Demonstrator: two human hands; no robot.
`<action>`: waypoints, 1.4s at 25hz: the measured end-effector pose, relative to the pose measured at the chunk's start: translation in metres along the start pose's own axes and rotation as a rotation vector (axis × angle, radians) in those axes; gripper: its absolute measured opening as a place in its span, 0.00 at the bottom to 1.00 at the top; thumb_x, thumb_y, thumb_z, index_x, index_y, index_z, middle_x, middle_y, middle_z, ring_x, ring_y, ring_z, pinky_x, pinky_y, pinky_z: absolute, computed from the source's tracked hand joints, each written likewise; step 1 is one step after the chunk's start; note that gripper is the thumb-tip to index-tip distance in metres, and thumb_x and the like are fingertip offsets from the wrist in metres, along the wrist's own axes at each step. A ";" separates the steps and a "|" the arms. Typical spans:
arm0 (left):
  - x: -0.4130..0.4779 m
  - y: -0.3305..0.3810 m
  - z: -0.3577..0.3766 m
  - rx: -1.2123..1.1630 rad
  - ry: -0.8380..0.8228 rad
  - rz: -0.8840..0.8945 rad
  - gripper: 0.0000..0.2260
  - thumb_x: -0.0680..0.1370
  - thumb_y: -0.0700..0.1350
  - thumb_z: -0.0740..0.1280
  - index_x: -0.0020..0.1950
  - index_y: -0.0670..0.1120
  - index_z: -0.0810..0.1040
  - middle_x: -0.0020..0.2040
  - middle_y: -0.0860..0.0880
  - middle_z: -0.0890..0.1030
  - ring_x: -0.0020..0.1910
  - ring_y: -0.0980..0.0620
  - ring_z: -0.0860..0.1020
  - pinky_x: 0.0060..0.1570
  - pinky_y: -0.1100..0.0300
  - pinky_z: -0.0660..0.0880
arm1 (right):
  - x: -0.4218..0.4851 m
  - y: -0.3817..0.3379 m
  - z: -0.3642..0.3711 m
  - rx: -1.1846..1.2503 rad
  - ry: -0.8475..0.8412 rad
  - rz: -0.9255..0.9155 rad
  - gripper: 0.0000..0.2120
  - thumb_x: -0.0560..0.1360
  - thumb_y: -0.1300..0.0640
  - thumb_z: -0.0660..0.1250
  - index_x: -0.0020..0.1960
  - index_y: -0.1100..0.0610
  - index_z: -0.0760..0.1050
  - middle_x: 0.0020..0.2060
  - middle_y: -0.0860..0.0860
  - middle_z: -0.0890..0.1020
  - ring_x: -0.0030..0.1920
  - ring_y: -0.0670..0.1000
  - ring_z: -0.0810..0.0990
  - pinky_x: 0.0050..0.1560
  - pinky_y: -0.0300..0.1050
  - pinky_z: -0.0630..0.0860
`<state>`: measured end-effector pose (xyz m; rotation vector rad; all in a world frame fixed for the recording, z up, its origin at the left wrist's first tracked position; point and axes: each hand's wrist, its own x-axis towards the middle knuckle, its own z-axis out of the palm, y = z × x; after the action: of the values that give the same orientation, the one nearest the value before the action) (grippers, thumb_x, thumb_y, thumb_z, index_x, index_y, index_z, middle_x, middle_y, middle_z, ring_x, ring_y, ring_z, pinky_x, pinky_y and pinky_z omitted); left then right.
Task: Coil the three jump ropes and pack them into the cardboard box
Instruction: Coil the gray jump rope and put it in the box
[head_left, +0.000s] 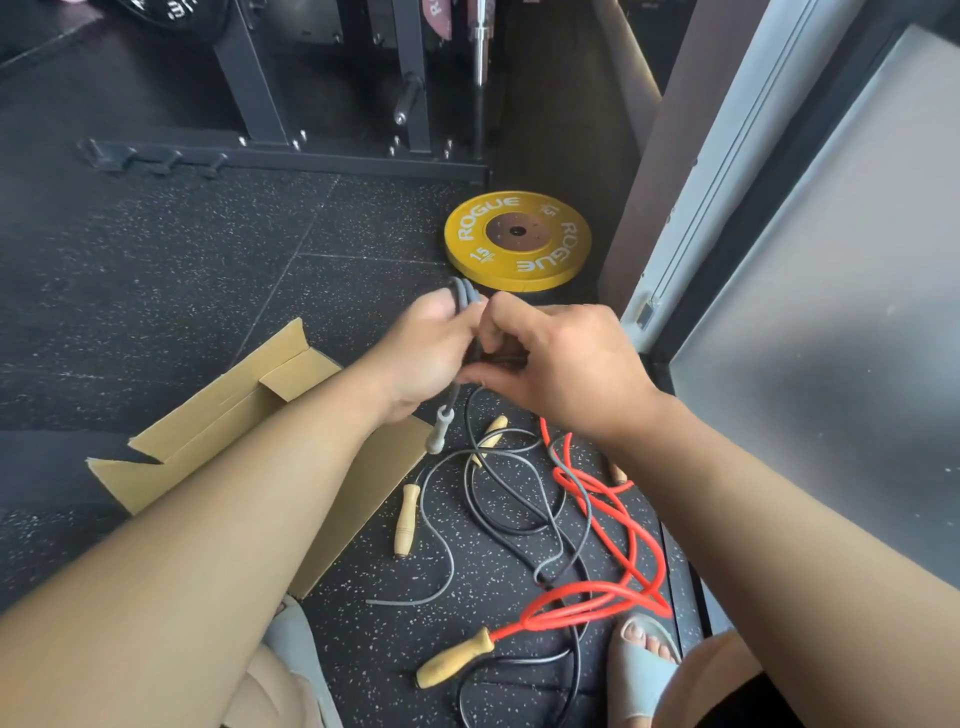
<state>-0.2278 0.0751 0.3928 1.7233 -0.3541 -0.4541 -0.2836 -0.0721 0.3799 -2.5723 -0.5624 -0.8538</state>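
Observation:
My left hand (423, 353) grips a bundle of folded grey jump rope (464, 297); its grey handle (440, 431) dangles below the hand. My right hand (558, 364) pinches the same rope right beside the left. The grey rope's loose tail trails over the floor. A black rope (511, 530) with wooden handles (406, 519) and a red rope (613, 519) with a wooden handle (454, 659) lie tangled on the floor below my hands. The open cardboard box (218, 415) lies flat at the left, partly hidden by my left forearm.
A yellow weight plate (517, 240) lies on the speckled rubber floor just beyond my hands. A dark steel rack base (291, 161) runs across the back. A frosted glass door (831, 312) stands at the right. My sandalled feet (641, 660) are at the bottom.

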 end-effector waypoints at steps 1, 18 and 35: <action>-0.003 -0.003 0.005 0.002 -0.034 -0.013 0.09 0.80 0.36 0.58 0.40 0.40 0.72 0.32 0.53 0.78 0.33 0.60 0.75 0.37 0.65 0.73 | -0.001 0.001 0.000 0.004 0.005 -0.020 0.18 0.71 0.42 0.75 0.44 0.54 0.74 0.30 0.46 0.78 0.30 0.53 0.79 0.27 0.49 0.75; -0.006 0.003 0.009 -0.486 -0.482 -0.219 0.17 0.78 0.53 0.53 0.33 0.48 0.71 0.20 0.55 0.57 0.18 0.56 0.56 0.28 0.59 0.67 | -0.012 0.041 -0.007 0.473 -0.012 0.285 0.24 0.72 0.37 0.73 0.46 0.59 0.75 0.27 0.53 0.75 0.28 0.50 0.69 0.32 0.43 0.68; 0.003 0.005 0.019 -0.529 -0.209 -0.026 0.17 0.77 0.52 0.65 0.29 0.48 0.69 0.22 0.52 0.64 0.27 0.54 0.68 0.45 0.58 0.77 | -0.003 0.043 -0.010 1.612 -0.295 0.690 0.03 0.76 0.61 0.70 0.45 0.60 0.80 0.45 0.68 0.71 0.41 0.56 0.74 0.47 0.43 0.77</action>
<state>-0.2343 0.0562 0.3940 1.1707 -0.3256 -0.6825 -0.2703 -0.1140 0.3759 -1.1563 -0.1872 0.2614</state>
